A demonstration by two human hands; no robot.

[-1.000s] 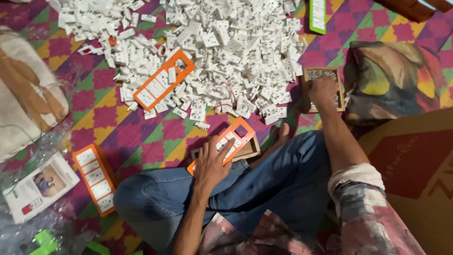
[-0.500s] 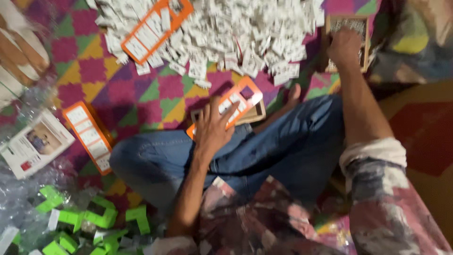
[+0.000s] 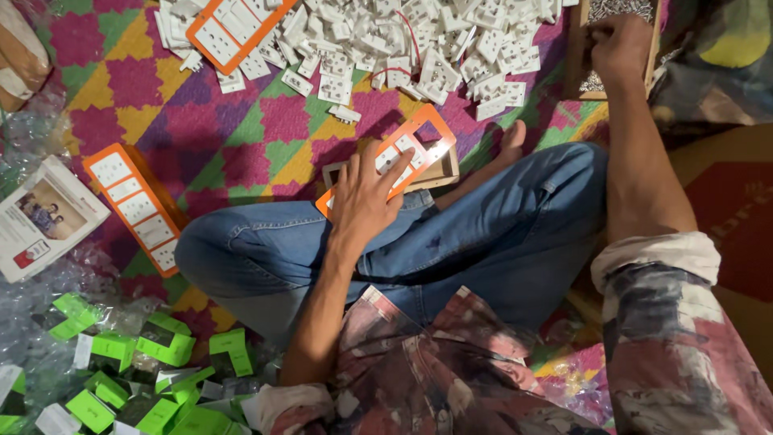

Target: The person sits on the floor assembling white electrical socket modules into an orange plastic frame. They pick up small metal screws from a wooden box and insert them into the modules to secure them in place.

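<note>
Orange-framed white switch plate (image 3: 403,157) under flat, open left hand (image 3: 364,201); right hand (image 3: 620,44) curled, contents unclear.

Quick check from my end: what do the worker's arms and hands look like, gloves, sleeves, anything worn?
Both hands are bare: no gloves, rings or watch show on the left hand or the right hand. The sleeves are rolled up near the elbows, in a blotchy maroon, grey and cream print with a pale cuff turned outward. Forearms are uncovered.

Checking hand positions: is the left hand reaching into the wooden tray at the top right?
No, the left hand lies flat on the orange switch panel; the right hand is at the wooden tray.
</note>
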